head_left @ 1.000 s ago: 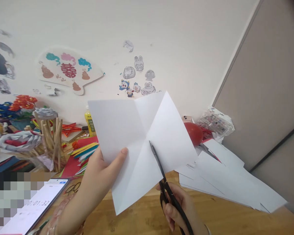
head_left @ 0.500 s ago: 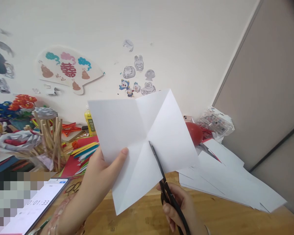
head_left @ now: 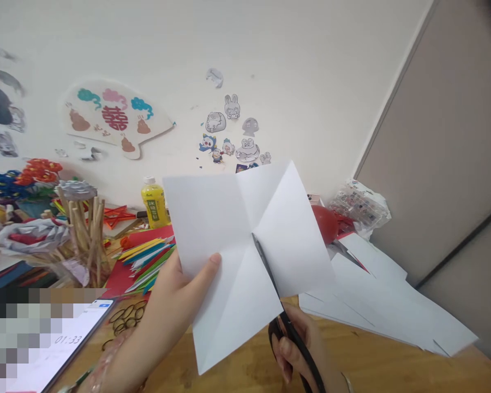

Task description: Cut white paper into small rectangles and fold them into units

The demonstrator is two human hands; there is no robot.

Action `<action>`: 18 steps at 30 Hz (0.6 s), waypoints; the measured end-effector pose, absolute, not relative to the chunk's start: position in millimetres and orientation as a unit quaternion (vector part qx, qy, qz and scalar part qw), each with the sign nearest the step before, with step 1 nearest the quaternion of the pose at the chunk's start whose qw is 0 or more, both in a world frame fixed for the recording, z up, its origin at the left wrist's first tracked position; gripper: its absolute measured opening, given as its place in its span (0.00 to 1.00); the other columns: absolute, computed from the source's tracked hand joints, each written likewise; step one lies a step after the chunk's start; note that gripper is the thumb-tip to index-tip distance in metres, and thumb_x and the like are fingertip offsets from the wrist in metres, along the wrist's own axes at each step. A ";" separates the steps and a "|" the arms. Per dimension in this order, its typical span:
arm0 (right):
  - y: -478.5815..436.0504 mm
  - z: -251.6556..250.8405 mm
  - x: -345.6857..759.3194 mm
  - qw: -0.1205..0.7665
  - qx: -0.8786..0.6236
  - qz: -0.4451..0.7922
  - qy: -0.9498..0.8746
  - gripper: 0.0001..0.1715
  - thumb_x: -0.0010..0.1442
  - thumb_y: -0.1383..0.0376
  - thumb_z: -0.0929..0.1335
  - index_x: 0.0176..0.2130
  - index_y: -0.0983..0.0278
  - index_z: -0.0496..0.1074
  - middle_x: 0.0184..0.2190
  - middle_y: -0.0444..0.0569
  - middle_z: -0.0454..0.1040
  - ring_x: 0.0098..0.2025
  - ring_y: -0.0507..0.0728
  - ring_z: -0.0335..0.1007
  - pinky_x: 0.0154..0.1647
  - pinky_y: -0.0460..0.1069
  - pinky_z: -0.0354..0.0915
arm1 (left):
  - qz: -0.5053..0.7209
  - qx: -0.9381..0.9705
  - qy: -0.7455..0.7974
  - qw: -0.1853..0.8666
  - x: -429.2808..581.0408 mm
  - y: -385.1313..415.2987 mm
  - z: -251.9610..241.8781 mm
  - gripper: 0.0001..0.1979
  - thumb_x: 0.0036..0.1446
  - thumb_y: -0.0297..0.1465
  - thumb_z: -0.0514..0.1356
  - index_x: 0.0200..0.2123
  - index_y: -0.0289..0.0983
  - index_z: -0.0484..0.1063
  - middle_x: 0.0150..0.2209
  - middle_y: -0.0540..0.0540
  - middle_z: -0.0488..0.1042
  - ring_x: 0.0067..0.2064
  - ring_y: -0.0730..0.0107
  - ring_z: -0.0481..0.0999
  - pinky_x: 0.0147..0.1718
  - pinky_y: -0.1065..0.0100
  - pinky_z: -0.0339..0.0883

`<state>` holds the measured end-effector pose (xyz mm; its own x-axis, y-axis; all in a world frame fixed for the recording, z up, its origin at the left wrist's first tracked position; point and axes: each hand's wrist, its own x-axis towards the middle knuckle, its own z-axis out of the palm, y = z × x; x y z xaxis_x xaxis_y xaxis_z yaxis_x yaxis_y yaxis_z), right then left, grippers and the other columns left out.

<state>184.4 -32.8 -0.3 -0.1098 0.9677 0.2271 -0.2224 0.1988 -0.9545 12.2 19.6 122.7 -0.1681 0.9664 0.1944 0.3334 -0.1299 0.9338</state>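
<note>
Both hands are occupied: the left hand point(head_left: 184, 292) pinches a white sheet point(head_left: 208, 218), its thumb in front and its other fingers hidden behind, while the right hand point(head_left: 300, 338) has its fingers curled around the handles of black scissors point(head_left: 306, 360). The sheet's top edge stands free beyond the left fingers, and bare wood shows between the two hands. Raised off the table point(head_left: 376, 360), the sheet looks clean and squarish, with creases meeting near its middle; one blade lies along the crease running toward the right fingers. Loose papers point(head_left: 384, 305) spread right of those fingers, coloured strips point(head_left: 145, 256) and a yellow bottle point(head_left: 153, 204) lie beyond the left ones, and a pale wall point(head_left: 290, 65) rises ahead.
</note>
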 end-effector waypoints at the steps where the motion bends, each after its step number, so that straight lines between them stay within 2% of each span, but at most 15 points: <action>1: -33.1 1.4 184.4 0.566 -0.352 0.523 -0.530 0.31 0.47 0.47 0.68 0.42 0.67 0.65 0.17 0.37 0.59 0.11 0.42 0.49 0.08 0.38 0.50 | 0.494 0.561 0.576 0.330 12.5 19.2 122.2 0.16 0.45 0.41 0.58 0.36 0.40 0.69 0.36 0.45 0.77 0.34 0.57 0.77 0.26 0.65 0.72; 4: -34.8 8.6 184.3 0.566 -0.359 0.518 -0.531 0.32 0.46 0.46 0.68 0.42 0.67 0.65 0.16 0.37 0.57 0.11 0.42 0.48 0.08 0.38 0.49 | 0.490 0.556 0.578 0.341 12.4 17.6 121.4 0.15 0.45 0.41 0.58 0.36 0.40 0.68 0.38 0.45 0.77 0.36 0.57 0.77 0.28 0.66 0.72; 13: -35.8 7.6 182.9 0.550 -0.394 0.519 -0.522 0.32 0.45 0.47 0.69 0.43 0.66 0.65 0.16 0.35 0.54 0.10 0.42 0.47 0.08 0.38 0.47 | 0.492 0.540 0.581 0.358 13.9 16.1 123.4 0.17 0.44 0.41 0.59 0.38 0.41 0.68 0.38 0.45 0.77 0.34 0.56 0.77 0.26 0.64 0.72; 18: -38.4 4.5 182.8 0.552 -0.410 0.508 -0.519 0.25 0.47 0.50 0.69 0.37 0.65 0.64 0.17 0.36 0.57 0.11 0.42 0.48 0.09 0.39 0.49 | 0.502 0.530 0.576 0.368 13.6 15.6 121.2 0.16 0.43 0.41 0.59 0.36 0.41 0.68 0.37 0.45 0.77 0.34 0.57 0.77 0.24 0.66 0.72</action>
<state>182.8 -38.4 4.5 -0.0545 0.9863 0.1557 -0.1358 0.1472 -0.9797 13.6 15.6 121.2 -0.1670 0.9801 0.1077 0.2407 -0.0654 0.9684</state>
